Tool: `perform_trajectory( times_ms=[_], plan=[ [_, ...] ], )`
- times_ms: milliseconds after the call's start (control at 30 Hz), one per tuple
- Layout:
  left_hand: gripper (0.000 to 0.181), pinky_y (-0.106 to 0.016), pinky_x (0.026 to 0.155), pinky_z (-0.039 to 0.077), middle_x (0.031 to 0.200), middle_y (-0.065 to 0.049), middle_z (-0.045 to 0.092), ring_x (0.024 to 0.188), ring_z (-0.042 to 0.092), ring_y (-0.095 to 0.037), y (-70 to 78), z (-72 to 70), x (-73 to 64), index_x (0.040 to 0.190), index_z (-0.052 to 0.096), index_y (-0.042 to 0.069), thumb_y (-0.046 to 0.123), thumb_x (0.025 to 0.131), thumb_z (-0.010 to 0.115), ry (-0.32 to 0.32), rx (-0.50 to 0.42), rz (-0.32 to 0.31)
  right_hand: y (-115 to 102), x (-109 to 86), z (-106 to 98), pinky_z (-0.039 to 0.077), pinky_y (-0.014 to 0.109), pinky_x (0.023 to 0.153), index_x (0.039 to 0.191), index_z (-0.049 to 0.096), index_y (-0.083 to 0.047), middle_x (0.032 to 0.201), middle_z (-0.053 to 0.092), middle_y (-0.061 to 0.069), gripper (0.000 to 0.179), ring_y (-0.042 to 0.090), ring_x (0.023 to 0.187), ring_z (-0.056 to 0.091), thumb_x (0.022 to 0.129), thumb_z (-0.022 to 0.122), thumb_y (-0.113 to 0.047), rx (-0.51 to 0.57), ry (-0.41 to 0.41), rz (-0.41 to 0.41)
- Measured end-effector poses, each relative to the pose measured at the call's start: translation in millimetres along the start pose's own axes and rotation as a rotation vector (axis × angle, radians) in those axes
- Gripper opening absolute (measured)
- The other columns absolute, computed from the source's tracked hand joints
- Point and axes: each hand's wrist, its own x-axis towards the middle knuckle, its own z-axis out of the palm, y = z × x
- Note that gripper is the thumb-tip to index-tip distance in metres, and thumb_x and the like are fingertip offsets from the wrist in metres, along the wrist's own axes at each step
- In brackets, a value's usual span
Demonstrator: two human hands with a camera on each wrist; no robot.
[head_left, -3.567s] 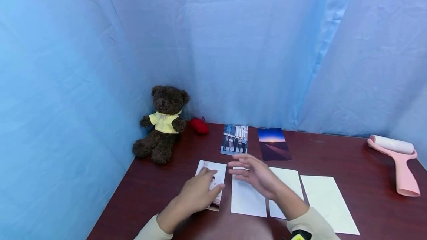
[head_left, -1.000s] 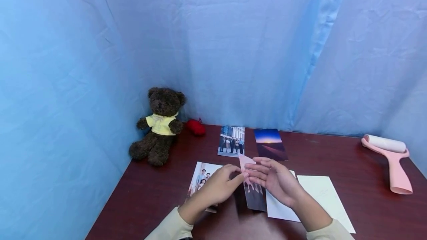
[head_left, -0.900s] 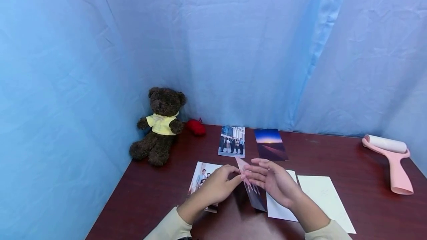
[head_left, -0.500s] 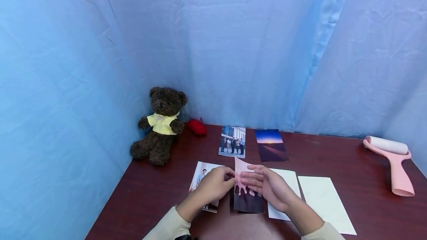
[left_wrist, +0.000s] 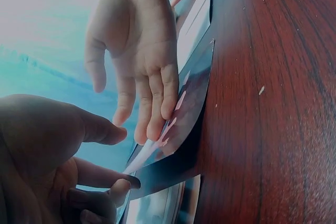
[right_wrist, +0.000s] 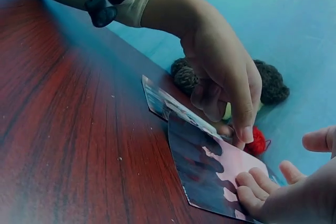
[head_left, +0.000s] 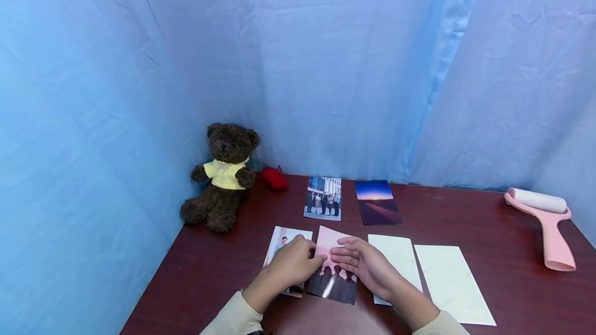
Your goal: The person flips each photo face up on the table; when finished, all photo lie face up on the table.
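a glossy rectangular paper print, pink above and near-black below (head_left: 329, 279), lies low over the table (head_left: 442, 213) between the two hands; whether it is fully flat i cannot tell; the left hand (head_left: 293, 264) is at its left edge, thumb and forefinger apart; the right hand (head_left: 369, 268) has its fingers nearly straight and side by side over the right part; to the left, a pale rectangular photo (head_left: 282, 237) is partly hidden by the left hand; to the right, two blank white paper rectangles (head_left: 455, 284) lie side by side.
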Motion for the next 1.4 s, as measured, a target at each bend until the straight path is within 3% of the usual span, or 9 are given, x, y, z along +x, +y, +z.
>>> perform_trajectory(
  times_ms=[267, 533, 700, 800, 1000, 1133, 1233, 1300, 1400],
  plan=[
    [0.033, -0.031, 0.059, 0.041, 0.088, -0.001, 0.055, 0.067, 0.048, -0.013, -0.1, 0.4, -0.1, 0.109, 0.079, 0.006, 0.036, 0.095, 0.074, -0.048, -0.005, -0.025, 2, 1.4, -2, 0.054, 0.034, 0.109, 0.147, 0.035, 0.010, 0.137, 0.067, 0.019, 0.048, 0.019, 0.123, 0.069, 0.112, 0.032, -0.023, 0.005, 0.015, 0.013],
    [0.026, -0.027, 0.057, 0.042, 0.085, -0.001, 0.058, 0.063, 0.049, -0.011, -2.6, -0.6, 6.3, 0.074, 0.070, 0.014, 0.029, 0.095, 0.070, -0.146, 0.002, 0.094, 1, 2.5, -10, 0.057, 0.031, 0.104, 0.148, 0.035, 0.010, 0.128, 0.071, 0.011, 0.049, 0.015, 0.116, 0.070, 0.113, 0.033, -0.025, -0.005, 0.006, 0.026],
    [0.026, -0.027, 0.059, 0.041, 0.082, 0.001, 0.056, 0.063, 0.048, -0.011, 0.2, -1.0, 5.0, 0.074, 0.069, 0.012, 0.029, 0.094, 0.069, -0.124, 0.024, 0.100, 0, 0.0, -14, 0.057, 0.032, 0.104, 0.150, 0.031, 0.009, 0.128, 0.071, 0.011, 0.053, 0.016, 0.117, 0.071, 0.113, 0.035, -0.028, 0.039, -0.015, 0.033],
    [0.026, -0.029, 0.060, 0.042, 0.086, -0.001, 0.058, 0.065, 0.049, -0.012, 3.5, -1.7, 2.7, 0.087, 0.075, 0.008, 0.032, 0.095, 0.071, -0.097, 0.035, 0.079, 0, -4.9, -21, 0.057, 0.032, 0.105, 0.150, 0.034, 0.008, 0.126, 0.071, 0.008, 0.051, 0.017, 0.117, 0.071, 0.113, 0.036, -0.028, 0.115, -0.070, 0.040],
    [0.051, -0.032, 0.073, 0.052, 0.104, -0.008, 0.071, 0.084, 0.062, -0.015, 23.9, 2.3, 5.8, 0.131, 0.073, 0.002, 0.040, 0.097, 0.072, -0.094, 0.012, 0.087, -15, -22.4, -61, 0.054, 0.032, 0.109, 0.135, 0.056, -0.008, 0.128, 0.073, 0.006, 0.036, 0.018, 0.123, 0.069, 0.116, 0.031, -0.025, 0.190, -0.185, -0.056],
    [0.060, -0.036, 0.094, 0.059, 0.119, -0.006, 0.077, 0.112, 0.071, -0.017, 47.6, 12.7, 11.6, 0.143, 0.065, 0.004, 0.044, 0.099, 0.068, -0.165, -0.107, 0.109, -34, -38.6, -100, 0.054, 0.030, 0.110, 0.130, 0.062, -0.018, 0.132, 0.072, 0.002, 0.039, 0.015, 0.127, 0.068, 0.118, 0.027, -0.025, 0.127, -0.196, -0.120],
    [0.063, -0.039, 0.107, 0.056, 0.132, -0.005, 0.076, 0.129, 0.068, -0.018, 63.1, 21.3, 15.2, 0.148, 0.062, 0.006, 0.048, 0.100, 0.066, -0.209, -0.190, 0.092, -47, -50.3, -122, 0.055, 0.029, 0.108, 0.135, 0.059, -0.017, 0.133, 0.070, -0.003, 0.038, 0.011, 0.127, 0.067, 0.118, 0.027, -0.029, 0.041, -0.162, -0.098],
    [0.064, -0.037, 0.107, 0.055, 0.135, -0.006, 0.075, 0.130, 0.067, -0.015, 70.7, 25.5, 17.8, 0.148, 0.061, 0.005, 0.049, 0.100, 0.067, -0.214, -0.225, 0.082, -54, -56.2, -133, 0.055, 0.029, 0.108, 0.140, 0.055, -0.016, 0.134, 0.067, -0.006, 0.038, 0.010, 0.126, 0.067, 0.118, 0.028, -0.032, -0.008, -0.149, -0.068],
    [0.057, -0.031, 0.085, 0.058, 0.117, -0.012, 0.078, 0.103, 0.072, -0.016, 77.9, 31.5, 21.0, 0.136, 0.068, 0.000, 0.046, 0.101, 0.066, -0.231, -0.272, 0.089, -61, -63.3, -145, 0.056, 0.032, 0.107, 0.142, 0.054, -0.019, 0.136, 0.066, -0.006, 0.039, 0.012, 0.126, 0.068, 0.118, 0.027, -0.033, -0.044, -0.167, -0.039]
  ],
)
